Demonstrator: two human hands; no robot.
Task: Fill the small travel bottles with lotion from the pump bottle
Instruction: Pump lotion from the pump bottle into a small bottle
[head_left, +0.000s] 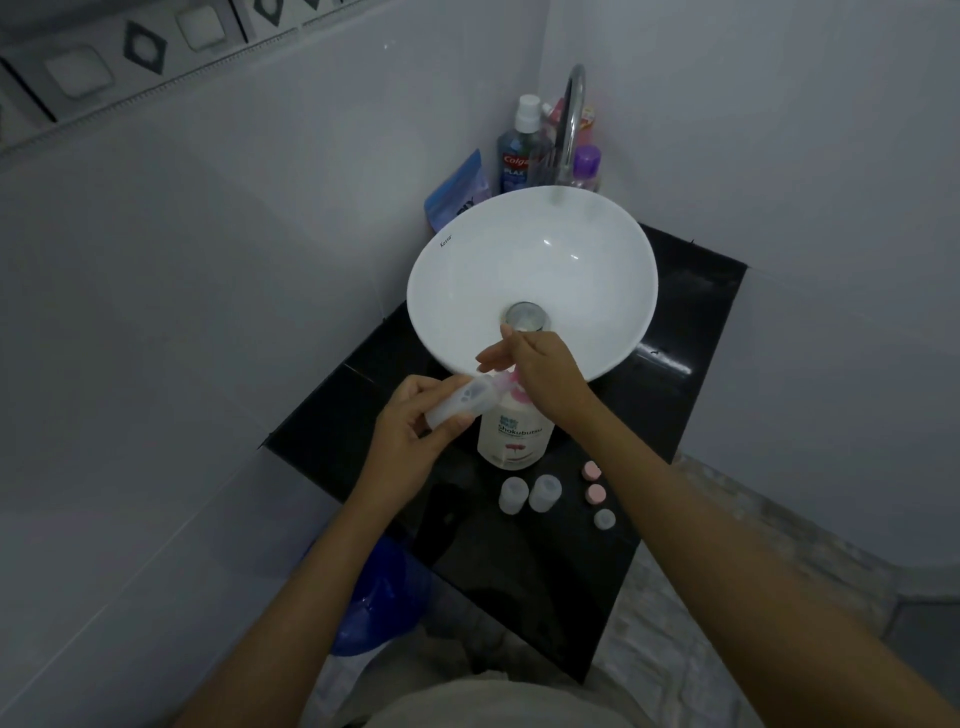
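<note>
A white pump bottle (515, 431) with a pink pump head stands on the black counter (675, 395) in front of the basin. My right hand (540, 371) rests on top of the pump head, fingers extended. My left hand (415, 431) holds a clear small travel bottle (460, 404) tilted, its mouth at the pump spout. Two more clear travel bottles (513, 495) (544, 492) stand uncapped in front of the pump bottle. Two pink caps (591, 471) (595, 494) and a clear cap (604, 518) lie to their right.
A white round basin (467, 270) fills the counter's back, with a chrome tap (571, 124) behind it. Toiletry bottles (519, 150) and a blue pouch (457, 195) crowd the corner. A blue bucket (379, 597) stands on the floor, lower left. Walls close in on both sides.
</note>
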